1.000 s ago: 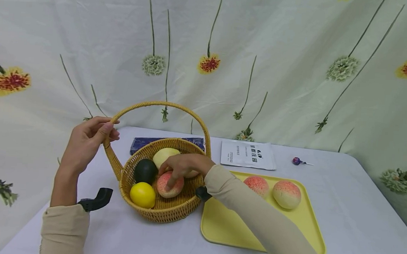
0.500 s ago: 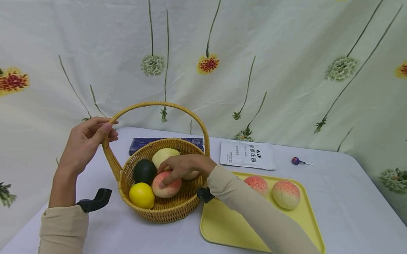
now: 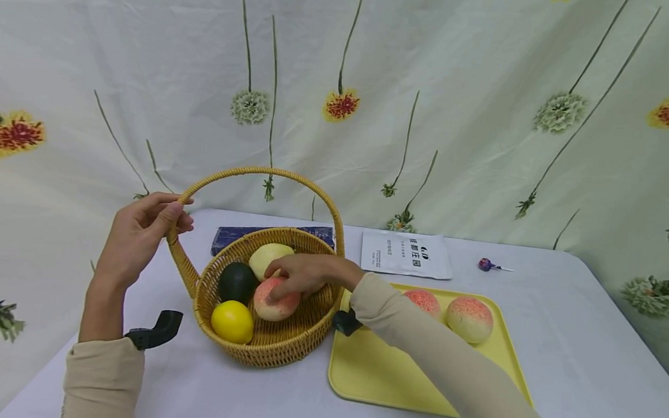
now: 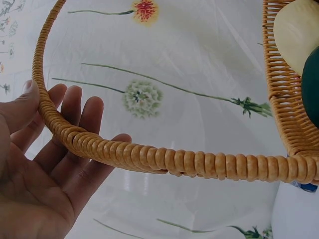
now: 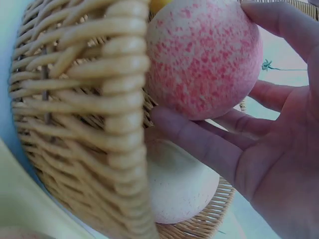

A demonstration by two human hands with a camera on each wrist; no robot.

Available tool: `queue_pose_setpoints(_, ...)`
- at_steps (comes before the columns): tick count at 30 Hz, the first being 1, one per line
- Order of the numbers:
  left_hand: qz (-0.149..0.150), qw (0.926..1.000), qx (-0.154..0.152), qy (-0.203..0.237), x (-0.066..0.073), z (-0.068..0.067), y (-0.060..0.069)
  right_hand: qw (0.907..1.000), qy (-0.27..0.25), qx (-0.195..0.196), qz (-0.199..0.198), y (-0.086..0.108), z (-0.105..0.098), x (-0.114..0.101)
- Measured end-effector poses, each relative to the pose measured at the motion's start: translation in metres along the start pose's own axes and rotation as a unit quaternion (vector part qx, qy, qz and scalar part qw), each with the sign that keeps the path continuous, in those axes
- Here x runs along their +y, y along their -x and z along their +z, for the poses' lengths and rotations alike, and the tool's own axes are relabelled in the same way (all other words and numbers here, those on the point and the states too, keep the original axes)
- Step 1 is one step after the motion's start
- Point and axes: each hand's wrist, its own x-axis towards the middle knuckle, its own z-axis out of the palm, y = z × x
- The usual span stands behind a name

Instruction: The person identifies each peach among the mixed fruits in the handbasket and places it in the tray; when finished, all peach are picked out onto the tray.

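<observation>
My left hand (image 3: 140, 232) holds the wicker basket's handle (image 3: 268, 172) on its left side, thumb on one side and fingers behind. In the left wrist view the handle (image 4: 149, 155) crosses the fingers. My right hand (image 3: 307, 274) reaches over the basket's (image 3: 268, 357) right rim and grips a pink-speckled peach (image 3: 276, 302). In the right wrist view, thumb and fingers lie around this peach (image 5: 204, 59). Beside it in the basket are a yellow lemon (image 3: 232, 322), a dark green avocado-like fruit (image 3: 236, 283) and a pale yellow fruit (image 3: 270, 259). Another pale fruit (image 5: 179, 184) sits below the right hand.
A yellow tray (image 3: 393, 379) stands right of the basket, partly under my right forearm. Two peaches lie on it, one at the right (image 3: 469, 319). Behind are a dark blue box (image 3: 232, 236), a white packet (image 3: 406, 255) and a lollipop (image 3: 486, 264).
The peach in my right hand has shifted slightly left, then a little up and right. The right wrist has drawn a little to the right. My left hand stays on the handle.
</observation>
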Motion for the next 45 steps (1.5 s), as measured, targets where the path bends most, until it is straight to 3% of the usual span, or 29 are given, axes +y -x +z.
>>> queue_pose_setpoints(6,0.008,1.0000,-0.002,0.004,-0.001,0.000,-0.001,0.9997,0.003,0.022,0.005,0.005,-0.002,0.004)
queue_pose_setpoints(13,0.011,0.9998,-0.006,0.013,-0.002,-0.001,0.000,0.9986,0.001,0.045,-0.028,0.013,-0.004,0.008)
queue_pose_setpoints(25,0.001,1.0000,0.001,0.004,0.000,0.000,0.000,0.9964,-0.043,0.045,-0.057,0.033,-0.007,0.013)
queue_pose_setpoints(35,0.000,1.0000,0.002,0.006,0.000,0.001,0.000,0.9910,-0.073,0.068,-0.089,0.047,-0.005,0.020)
queue_pose_setpoints(45,0.002,1.0000,0.003,0.006,0.000,0.001,0.000,0.9841,-0.097,0.132,-0.068,0.059,0.008,0.024)
